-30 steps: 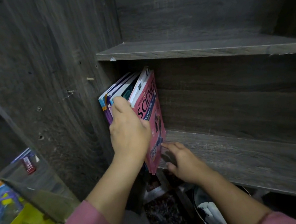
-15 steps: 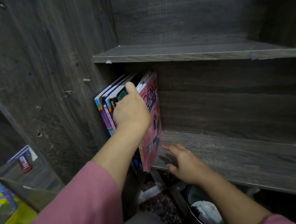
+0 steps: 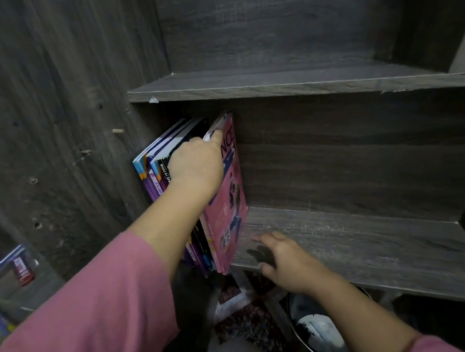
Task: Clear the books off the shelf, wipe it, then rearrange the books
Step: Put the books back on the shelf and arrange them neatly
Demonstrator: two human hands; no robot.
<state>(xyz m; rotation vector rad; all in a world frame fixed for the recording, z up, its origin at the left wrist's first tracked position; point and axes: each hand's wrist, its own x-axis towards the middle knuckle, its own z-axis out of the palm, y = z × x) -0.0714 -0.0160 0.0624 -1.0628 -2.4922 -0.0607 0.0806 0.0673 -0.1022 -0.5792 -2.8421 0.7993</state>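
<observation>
Now: left hand (image 3: 196,166) on top of books (image 3: 157,157), fingers curled over their upper edges, index finger laid along pink book (image 3: 226,207). Right hand (image 3: 286,260) loosely spread, palm down, touching shelf (image 3: 360,248) near its front edge, just right of pink book. Books upright, slightly tilted, at shelf's left end against side panel (image 3: 65,135). Upper shelf (image 3: 301,79) above. Pail (image 3: 317,335) below, near.
</observation>
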